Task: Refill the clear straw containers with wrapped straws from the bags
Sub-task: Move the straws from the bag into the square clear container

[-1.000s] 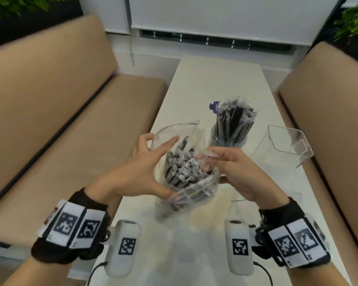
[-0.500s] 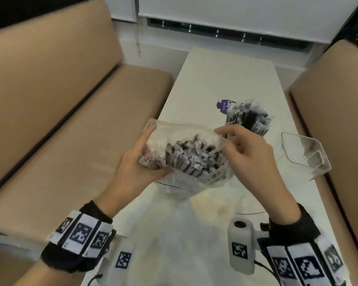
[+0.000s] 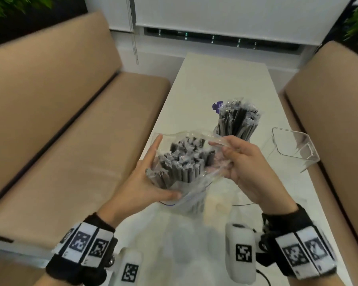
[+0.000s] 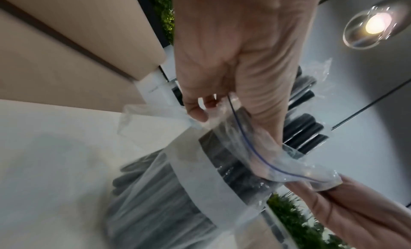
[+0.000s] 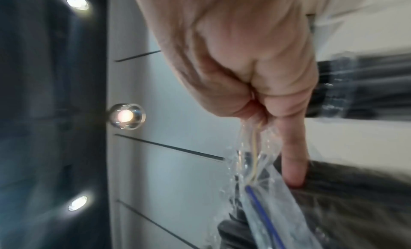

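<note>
Above the white table (image 3: 211,79) I hold a clear zip bag (image 3: 196,195) packed with dark wrapped straws (image 3: 184,164). My left hand (image 3: 159,172) grips its left side, thumb underneath, and pinches the bag's rim (image 4: 222,126). At the right edge of the mouth, my right hand (image 3: 225,153) pinches the plastic (image 5: 255,147). Straw ends poke out of the open mouth. Behind stands a round clear container (image 3: 236,129) full of straws. An empty square clear container (image 3: 293,149) sits tilted at the right.
Tan bench seats (image 3: 70,141) run along both sides of the narrow table. A purple tag (image 3: 217,105) lies behind the full container. The table's far half is bare, and a thin cable (image 3: 244,204) lies near my right wrist.
Both hands have pulled the bag's mouth wider and moved its rim down, so more straw ends show. The bag has shifted slightly toward me and left.
</note>
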The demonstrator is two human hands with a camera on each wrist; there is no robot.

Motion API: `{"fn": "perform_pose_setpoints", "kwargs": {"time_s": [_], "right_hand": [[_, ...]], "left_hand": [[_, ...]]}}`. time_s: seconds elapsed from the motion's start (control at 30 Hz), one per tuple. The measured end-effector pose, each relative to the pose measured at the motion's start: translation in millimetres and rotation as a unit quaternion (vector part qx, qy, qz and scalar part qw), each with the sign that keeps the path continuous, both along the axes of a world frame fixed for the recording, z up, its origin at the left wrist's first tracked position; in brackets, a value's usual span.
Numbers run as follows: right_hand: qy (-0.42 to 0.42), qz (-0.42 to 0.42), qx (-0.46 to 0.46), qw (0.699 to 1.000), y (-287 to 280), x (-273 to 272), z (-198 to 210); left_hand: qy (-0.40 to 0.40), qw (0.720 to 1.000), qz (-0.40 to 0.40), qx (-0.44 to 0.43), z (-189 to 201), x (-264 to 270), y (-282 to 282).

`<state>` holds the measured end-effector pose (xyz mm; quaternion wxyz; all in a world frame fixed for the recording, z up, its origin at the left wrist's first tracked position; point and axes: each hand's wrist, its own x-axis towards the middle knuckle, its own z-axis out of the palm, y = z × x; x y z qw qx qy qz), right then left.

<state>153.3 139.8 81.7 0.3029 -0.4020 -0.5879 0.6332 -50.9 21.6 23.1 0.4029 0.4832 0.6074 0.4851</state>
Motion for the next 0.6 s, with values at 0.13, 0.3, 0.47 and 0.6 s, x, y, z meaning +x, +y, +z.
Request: {"fn": "perform_pose_setpoints", "kwargs": {"time_s": [0.13, 0.3, 0.47, 0.6], "right_hand": [[-0.031, -0.007, -0.011, 0.999, -1, -15, -35], [-0.125, 0.021, 0.032, 0.991, 1, -26, -60], [-0.073, 0.103, 0.106, 0.986, 4, -29, -3], [-0.024, 0.057, 0.084, 0.995, 17, -31, -17]], "left_hand": [[-0.002, 0.999, 0.035, -0.038, -16, 5, -5], [0.052, 0.994, -0.013, -0.100, -29, 5, 6], [0.152, 0.986, -0.018, -0.060, -14, 2, 24], [0.231, 0.971, -0.010, -0.057, 0, 6, 26]]}}
